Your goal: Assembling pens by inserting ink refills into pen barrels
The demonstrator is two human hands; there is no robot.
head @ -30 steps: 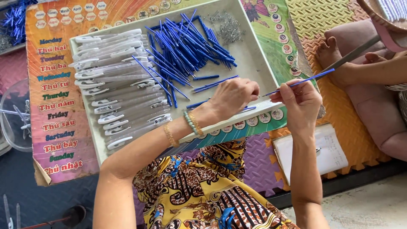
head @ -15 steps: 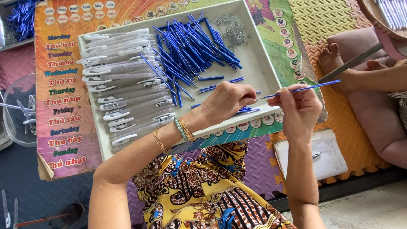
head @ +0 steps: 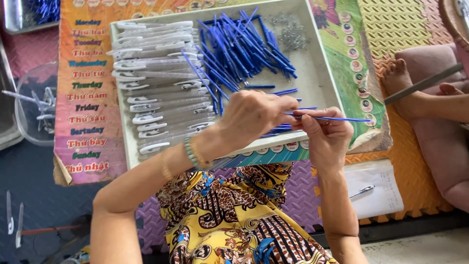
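Both of my hands are raised over the near edge of a white tray [head: 320, 85]. My right hand [head: 326, 137] pinches a thin blue pen refill [head: 342, 119] that points to the right. My left hand [head: 254, 117] grips the refill's left end with curled fingers. Inside the tray lie a heap of blue refills [head: 244, 44], a row of clear pen barrels with white clips [head: 156, 88], and a small pile of metal springs [head: 292, 33] at the far right corner.
The tray rests on a colourful printed poster [head: 85, 98] over foam floor mats [head: 391, 29]. A clear tub with pen parts [head: 36, 102] sits at left. A sheet of paper with a pen [head: 376, 190] lies at right. Another person's bare feet [head: 410, 93] rest on a pink cushion.
My hands drew closer together along the blue refill, and less of it sticks out to the right. The view shifted slightly.
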